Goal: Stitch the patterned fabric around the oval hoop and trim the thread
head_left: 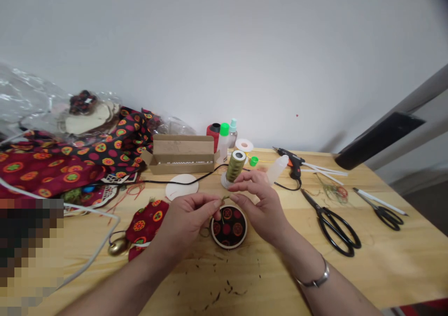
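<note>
My left hand and my right hand meet tip to tip over the table, each pinching a short length of greenish thread. A thin pale sliver, perhaps a needle, hangs below the left fingertips; it is too small to be sure. Right beneath them lies a round, pale-rimmed piece covered in dark patterned fabric. The olive thread spool stands upright just beyond my fingers. Left of my left hand is a maroon patterned fabric piece beside a brass bell.
Patterned cloth and plastic wrap heap up at the left. An open cardboard box, white disc and bottles stand behind. Glue gun, large scissors and small scissors lie right. A black cord crosses the table.
</note>
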The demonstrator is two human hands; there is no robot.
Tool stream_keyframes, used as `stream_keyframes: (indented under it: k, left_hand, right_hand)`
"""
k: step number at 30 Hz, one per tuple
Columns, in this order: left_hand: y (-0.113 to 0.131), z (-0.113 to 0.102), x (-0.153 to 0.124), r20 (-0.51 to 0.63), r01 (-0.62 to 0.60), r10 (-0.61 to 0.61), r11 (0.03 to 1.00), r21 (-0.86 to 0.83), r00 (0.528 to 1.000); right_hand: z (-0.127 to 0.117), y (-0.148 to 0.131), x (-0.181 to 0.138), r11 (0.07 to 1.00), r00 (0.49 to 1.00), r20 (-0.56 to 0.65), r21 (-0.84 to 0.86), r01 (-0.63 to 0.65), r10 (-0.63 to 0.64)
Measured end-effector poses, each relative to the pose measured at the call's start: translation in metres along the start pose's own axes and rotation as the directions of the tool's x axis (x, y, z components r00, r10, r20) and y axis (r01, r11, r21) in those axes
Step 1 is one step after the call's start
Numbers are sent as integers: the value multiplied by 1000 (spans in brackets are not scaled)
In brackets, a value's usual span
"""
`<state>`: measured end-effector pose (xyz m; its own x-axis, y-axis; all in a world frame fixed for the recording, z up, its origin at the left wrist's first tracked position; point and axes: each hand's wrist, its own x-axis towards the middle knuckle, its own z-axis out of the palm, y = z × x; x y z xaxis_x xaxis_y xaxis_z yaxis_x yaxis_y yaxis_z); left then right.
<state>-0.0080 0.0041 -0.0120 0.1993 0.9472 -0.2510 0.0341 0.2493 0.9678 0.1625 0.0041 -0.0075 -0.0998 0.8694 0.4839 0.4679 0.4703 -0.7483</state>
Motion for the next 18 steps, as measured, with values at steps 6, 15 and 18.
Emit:
stream_keyframes:
  k: [6,15,18]
  left_hand:
    - [6,1,-2,12,-12,11,997,76,1000]
    - [9,5,-4,38,-59,53,981,185,998]
    - [10,6,-5,23,-74,71,974,215,997]
  right_hand:
    - [1,-1,0,1000,1000,-3,-16,23,-23]
    - [-5,-5,-1,992,991,120,101,-72,59]
    - [-6,-5,1,962,971,179,191,-194,160]
